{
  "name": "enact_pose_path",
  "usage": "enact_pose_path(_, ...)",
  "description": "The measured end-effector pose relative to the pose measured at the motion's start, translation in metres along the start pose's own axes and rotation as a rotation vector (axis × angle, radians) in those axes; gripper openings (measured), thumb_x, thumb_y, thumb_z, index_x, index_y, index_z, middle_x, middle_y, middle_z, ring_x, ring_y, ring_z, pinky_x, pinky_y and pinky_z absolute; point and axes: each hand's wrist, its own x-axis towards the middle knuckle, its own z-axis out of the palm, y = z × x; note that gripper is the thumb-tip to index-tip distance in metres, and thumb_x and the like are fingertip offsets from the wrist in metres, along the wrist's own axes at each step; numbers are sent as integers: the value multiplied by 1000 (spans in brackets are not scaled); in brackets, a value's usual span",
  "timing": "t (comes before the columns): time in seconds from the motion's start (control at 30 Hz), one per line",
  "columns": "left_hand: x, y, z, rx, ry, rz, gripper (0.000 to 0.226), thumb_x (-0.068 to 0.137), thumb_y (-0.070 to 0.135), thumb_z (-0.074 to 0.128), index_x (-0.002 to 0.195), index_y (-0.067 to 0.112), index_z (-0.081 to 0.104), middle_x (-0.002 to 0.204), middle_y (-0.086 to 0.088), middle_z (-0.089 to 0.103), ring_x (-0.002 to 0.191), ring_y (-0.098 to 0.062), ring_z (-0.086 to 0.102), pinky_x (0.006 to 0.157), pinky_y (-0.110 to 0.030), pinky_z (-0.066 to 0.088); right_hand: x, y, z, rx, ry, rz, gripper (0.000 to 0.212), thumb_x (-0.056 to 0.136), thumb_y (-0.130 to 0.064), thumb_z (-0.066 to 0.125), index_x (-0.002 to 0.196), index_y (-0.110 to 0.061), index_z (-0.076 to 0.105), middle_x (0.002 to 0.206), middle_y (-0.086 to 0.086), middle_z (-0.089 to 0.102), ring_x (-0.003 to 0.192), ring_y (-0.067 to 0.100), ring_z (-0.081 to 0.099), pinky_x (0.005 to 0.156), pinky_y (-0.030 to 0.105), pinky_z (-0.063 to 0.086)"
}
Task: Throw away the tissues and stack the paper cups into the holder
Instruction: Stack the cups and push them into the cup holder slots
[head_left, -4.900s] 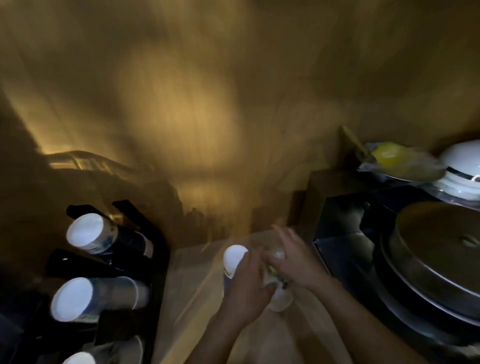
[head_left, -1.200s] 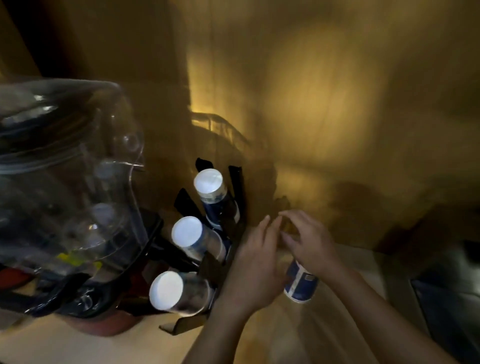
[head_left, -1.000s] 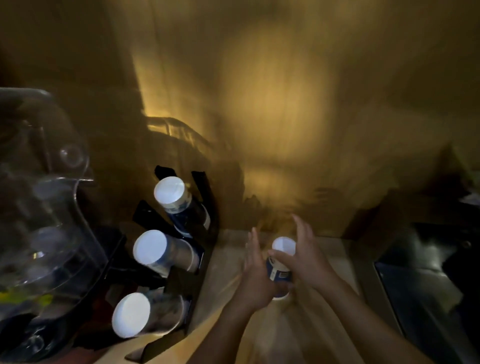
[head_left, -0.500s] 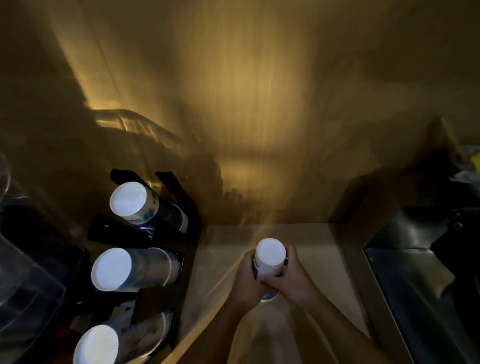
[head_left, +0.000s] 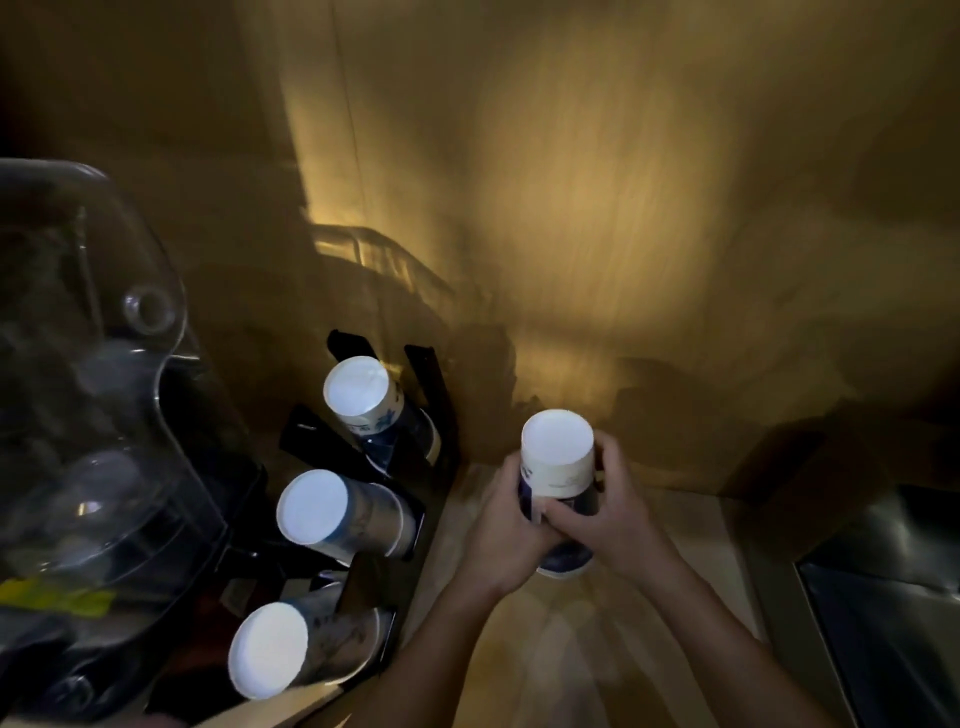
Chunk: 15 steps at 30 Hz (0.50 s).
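— What are the hands holding?

— A stack of paper cups (head_left: 557, 467), upside down, white base facing up toward the camera, blue print showing on its lower part. It is sitting between both hands, low over the pale surface (head_left: 587, 649), just right of the holder.

— How are the hands gripping it?

— The left hand (head_left: 511, 525) is wrapping around the stack's left side, fingers clamped on it. The right hand (head_left: 605, 512) is closing on the right side, thumb lying across the front of the blue band. Both are pressing firmly against the cups.

— And the holder?

— A black holder (head_left: 415, 431) is standing to the left of the hands, against the wooden wall (head_left: 597, 208). Three stacks are resting in it, tilted, bases pointing up and to the left: the far stack (head_left: 363, 395), the middle stack (head_left: 332, 512) and the near stack (head_left: 291, 649). The held stack is not touching any of them.

— Anything else around?

— A clear plastic container (head_left: 93, 364) is filling the far left, blurred, beside the holder. A dark metal edge (head_left: 883, 597) is showing at the lower right; I cannot tell what it belongs to.
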Motion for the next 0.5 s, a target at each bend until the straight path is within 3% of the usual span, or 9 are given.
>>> enact_pose_path(0.1,-7,28,-13,-6,62,71,72,63,26,78,126,38,44,127,6,55,120,-14,51,98,-47,49,4,-27,-7,22,44,-138,71,55,-56,69,116,-50,33,114,-24,47,106,1,50,77,19,48)
enact_pose_path(0.23,-21,70,-35,63,128,189,72,61,34,78,125,33,44,123,6,57,117,-13,53,96,-45,51,5,-69,-16,101,62,-310,66,58,-50,72,110,-61,33,109,-41,48,102,-12,50,72,3,43)
enact_pose_path(0.4,-37,115,-72,124,222,263,71,60,36,76,123,36,44,120,5,57,116,-17,52,95,-47,50,12,-124,-15,144,49,-474,64,59,-50,71,110,-58,33,110,-36,49,101,-8,51,73,3,42)
enact_pose_path(0.5,-41,136,-101,208,294,317,69,58,37,75,120,36,45,116,6,57,113,-17,53,94,-47,50,23,-157,-9,128,25,-568,67,62,-48,71,116,-45,33,112,-26,48,104,-6,50,77,7,44)
